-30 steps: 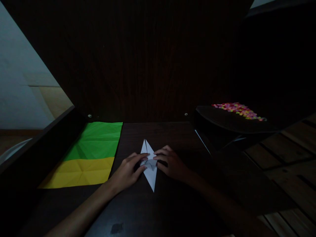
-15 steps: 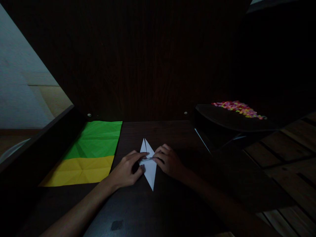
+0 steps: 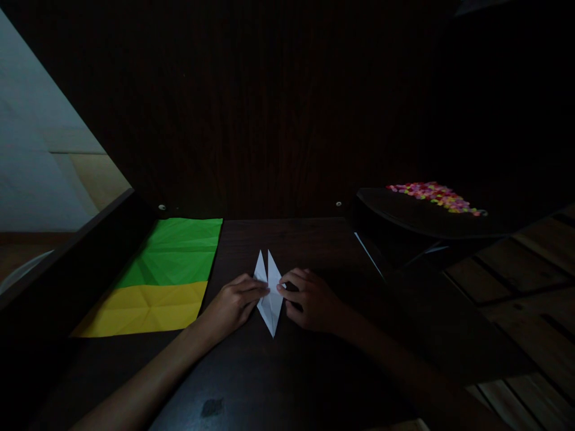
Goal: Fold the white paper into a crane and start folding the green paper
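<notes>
A white folded origami paper [image 3: 272, 310] lies on the dark tabletop, shaped like a narrow diamond with a slit between its two upper points. The lower point faces me. My left hand [image 3: 236, 302] is closed at the paper's left side, its fingertips reaching onto the middle. From the right, my right hand [image 3: 309, 299] grips the other edge, thumb and fingers drawn together at the right corner. The fingertips hide parts of both side corners.
Green paper [image 3: 179, 251] and yellow paper [image 3: 148, 308], both creased, lie to the left. A dark upright board [image 3: 269, 120] rises behind the tabletop. Small pink, red and yellow pieces [image 3: 440, 196] are heaped on a dark surface at the right. Wooden slats [image 3: 525, 299] show beyond.
The upper slit is wider, and the raised fold across the paper's middle now lies flat. Both hands have shifted slightly, with the left fingers drawn closer together.
</notes>
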`<state>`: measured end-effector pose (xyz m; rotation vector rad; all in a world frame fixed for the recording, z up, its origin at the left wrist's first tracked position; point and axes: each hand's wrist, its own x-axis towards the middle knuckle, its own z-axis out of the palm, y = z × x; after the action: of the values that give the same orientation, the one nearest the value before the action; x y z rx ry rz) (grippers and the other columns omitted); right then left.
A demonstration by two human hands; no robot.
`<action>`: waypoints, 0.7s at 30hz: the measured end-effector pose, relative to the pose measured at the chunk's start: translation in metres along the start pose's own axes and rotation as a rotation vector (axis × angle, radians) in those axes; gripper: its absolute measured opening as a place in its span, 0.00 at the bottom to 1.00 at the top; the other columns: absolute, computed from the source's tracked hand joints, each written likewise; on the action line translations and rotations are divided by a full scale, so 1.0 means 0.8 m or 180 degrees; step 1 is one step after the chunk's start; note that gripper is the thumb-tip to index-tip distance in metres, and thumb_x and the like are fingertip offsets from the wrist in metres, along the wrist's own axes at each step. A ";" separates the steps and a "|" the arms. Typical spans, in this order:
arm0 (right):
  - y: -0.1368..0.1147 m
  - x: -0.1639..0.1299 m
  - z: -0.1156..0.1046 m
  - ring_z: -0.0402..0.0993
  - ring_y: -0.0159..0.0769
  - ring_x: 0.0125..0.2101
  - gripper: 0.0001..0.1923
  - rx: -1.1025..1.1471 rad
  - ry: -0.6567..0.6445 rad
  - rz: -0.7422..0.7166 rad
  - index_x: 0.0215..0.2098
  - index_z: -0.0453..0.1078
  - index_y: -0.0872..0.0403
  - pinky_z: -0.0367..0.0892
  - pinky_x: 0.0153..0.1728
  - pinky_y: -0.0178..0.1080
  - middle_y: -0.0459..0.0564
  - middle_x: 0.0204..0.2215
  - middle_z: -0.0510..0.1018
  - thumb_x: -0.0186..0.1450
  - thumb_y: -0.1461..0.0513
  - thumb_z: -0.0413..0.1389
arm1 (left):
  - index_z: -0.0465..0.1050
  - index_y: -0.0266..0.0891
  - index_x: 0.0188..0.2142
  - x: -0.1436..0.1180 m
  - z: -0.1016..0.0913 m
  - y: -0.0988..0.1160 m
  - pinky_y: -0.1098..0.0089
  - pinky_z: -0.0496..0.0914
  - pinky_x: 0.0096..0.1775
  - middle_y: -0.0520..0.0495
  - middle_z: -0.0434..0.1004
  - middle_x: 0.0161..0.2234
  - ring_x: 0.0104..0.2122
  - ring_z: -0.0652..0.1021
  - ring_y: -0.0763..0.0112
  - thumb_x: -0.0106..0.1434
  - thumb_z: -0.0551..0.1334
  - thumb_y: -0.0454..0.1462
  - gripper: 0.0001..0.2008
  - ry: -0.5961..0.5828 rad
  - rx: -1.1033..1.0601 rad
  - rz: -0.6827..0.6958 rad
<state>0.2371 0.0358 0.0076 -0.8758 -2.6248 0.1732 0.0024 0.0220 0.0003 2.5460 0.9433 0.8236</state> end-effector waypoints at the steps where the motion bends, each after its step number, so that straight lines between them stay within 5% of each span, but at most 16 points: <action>1: -0.001 0.000 -0.003 0.68 0.45 0.46 0.15 0.0029 -0.0050 0.0033 0.47 0.74 0.55 0.65 0.45 0.47 0.55 0.45 0.75 0.61 0.65 0.57 | 0.76 0.40 0.49 -0.001 0.000 -0.001 0.61 0.74 0.44 0.42 0.79 0.46 0.44 0.76 0.62 0.67 0.55 0.28 0.16 -0.0022 0.0010 0.0047; 6: -0.002 -0.002 0.001 0.71 0.41 0.48 0.12 0.0194 0.0121 0.0202 0.45 0.76 0.53 0.65 0.48 0.46 0.53 0.47 0.76 0.69 0.60 0.53 | 0.76 0.36 0.49 -0.005 -0.004 0.004 0.57 0.74 0.47 0.40 0.78 0.49 0.47 0.75 0.59 0.64 0.54 0.27 0.17 -0.0134 0.0169 0.0073; 13: 0.002 -0.006 0.030 0.69 0.46 0.54 0.14 0.0105 0.0530 0.0202 0.43 0.77 0.54 0.67 0.51 0.48 0.55 0.52 0.76 0.65 0.53 0.59 | 0.76 0.36 0.44 -0.003 0.001 0.019 0.57 0.74 0.47 0.39 0.79 0.45 0.47 0.76 0.58 0.65 0.59 0.35 0.11 0.0072 0.0153 -0.0191; 21: -0.002 -0.012 0.023 0.62 0.50 0.60 0.17 -0.0134 0.0190 0.0069 0.51 0.73 0.51 0.61 0.56 0.56 0.56 0.59 0.69 0.67 0.55 0.56 | 0.68 0.35 0.51 -0.003 0.006 0.028 0.56 0.72 0.50 0.38 0.74 0.49 0.48 0.74 0.58 0.66 0.59 0.37 0.16 -0.0083 0.0154 -0.0346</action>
<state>0.2361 0.0290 -0.0117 -0.9098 -2.5730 0.0964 0.0148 0.0035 0.0060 2.5141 1.0951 0.7434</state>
